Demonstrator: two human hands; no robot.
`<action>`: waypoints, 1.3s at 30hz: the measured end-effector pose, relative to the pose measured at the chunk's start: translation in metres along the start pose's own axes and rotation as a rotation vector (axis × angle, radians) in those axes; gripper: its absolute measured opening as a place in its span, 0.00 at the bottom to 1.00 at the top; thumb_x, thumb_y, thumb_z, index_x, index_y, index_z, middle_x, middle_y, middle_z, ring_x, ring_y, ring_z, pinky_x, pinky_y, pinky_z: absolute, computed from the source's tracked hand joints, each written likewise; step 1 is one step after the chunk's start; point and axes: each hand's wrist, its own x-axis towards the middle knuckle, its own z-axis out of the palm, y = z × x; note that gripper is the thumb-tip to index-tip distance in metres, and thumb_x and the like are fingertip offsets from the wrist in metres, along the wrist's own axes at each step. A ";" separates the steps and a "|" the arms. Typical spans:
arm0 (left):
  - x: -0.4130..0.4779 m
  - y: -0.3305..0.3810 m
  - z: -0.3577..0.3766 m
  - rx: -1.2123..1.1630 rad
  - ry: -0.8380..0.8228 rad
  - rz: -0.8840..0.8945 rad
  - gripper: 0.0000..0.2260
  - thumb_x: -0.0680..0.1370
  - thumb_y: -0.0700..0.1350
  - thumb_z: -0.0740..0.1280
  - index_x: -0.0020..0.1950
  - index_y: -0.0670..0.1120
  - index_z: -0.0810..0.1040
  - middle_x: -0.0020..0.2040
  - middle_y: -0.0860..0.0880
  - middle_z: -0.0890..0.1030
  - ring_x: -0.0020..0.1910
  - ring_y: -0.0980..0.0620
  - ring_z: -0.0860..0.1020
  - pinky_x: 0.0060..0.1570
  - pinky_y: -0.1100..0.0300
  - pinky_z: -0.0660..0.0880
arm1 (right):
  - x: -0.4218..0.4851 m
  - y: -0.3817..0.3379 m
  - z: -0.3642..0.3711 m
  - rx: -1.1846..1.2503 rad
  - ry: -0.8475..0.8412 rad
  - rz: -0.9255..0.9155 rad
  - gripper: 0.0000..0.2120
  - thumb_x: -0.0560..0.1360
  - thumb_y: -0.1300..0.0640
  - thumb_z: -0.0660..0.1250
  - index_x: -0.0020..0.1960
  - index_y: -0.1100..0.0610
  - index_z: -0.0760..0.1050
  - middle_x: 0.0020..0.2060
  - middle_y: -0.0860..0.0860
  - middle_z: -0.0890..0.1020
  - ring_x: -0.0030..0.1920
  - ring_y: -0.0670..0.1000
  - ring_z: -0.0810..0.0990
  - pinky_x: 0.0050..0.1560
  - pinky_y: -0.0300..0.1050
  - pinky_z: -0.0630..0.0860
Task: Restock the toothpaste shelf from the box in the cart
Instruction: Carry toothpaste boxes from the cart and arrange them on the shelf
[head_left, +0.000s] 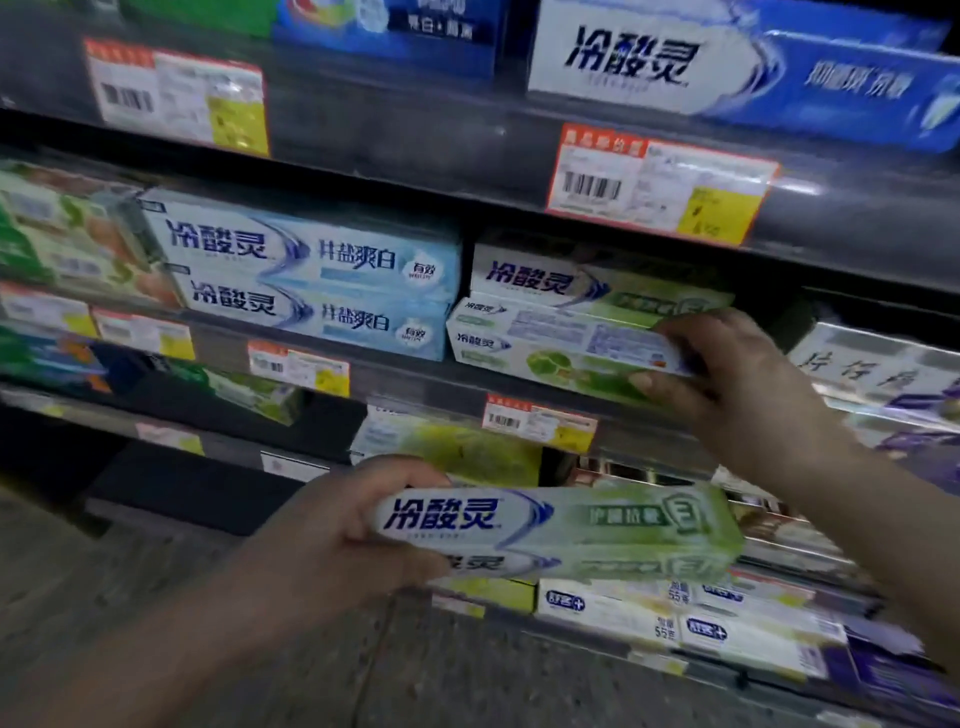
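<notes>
Gripping 2 stacked green cartons, left hand closed, right hand clasping shelf carton

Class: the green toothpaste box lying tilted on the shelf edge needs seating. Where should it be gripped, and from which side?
Grip the tilted green box at its free right end, coming from the right front, as the right hand does; its left end abuts the blue boxes.

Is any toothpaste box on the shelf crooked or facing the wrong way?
Yes. The lower green box under the right hand sits tilted, with its small-print side facing out, while the green box above shows its front. The light blue boxes beside them are stacked neatly.
</notes>
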 end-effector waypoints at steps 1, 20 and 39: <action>0.003 -0.003 -0.001 0.011 0.001 0.004 0.16 0.65 0.40 0.76 0.45 0.58 0.79 0.45 0.59 0.83 0.35 0.59 0.82 0.31 0.67 0.75 | 0.003 0.001 0.004 -0.002 0.001 0.010 0.19 0.71 0.52 0.68 0.59 0.58 0.73 0.46 0.53 0.70 0.52 0.60 0.73 0.53 0.48 0.69; 0.026 -0.026 -0.017 -0.069 -0.130 -0.036 0.35 0.41 0.63 0.79 0.45 0.54 0.82 0.43 0.54 0.84 0.39 0.53 0.83 0.31 0.68 0.77 | 0.007 0.016 0.034 -0.214 0.137 0.125 0.12 0.73 0.61 0.65 0.56 0.60 0.75 0.57 0.60 0.73 0.54 0.65 0.73 0.51 0.52 0.72; 0.085 0.083 -0.009 0.341 0.244 0.180 0.16 0.69 0.46 0.73 0.50 0.62 0.74 0.53 0.57 0.77 0.48 0.60 0.75 0.47 0.62 0.71 | -0.087 0.009 0.011 0.532 0.188 0.440 0.17 0.75 0.66 0.59 0.57 0.46 0.71 0.53 0.49 0.78 0.51 0.39 0.76 0.40 0.20 0.68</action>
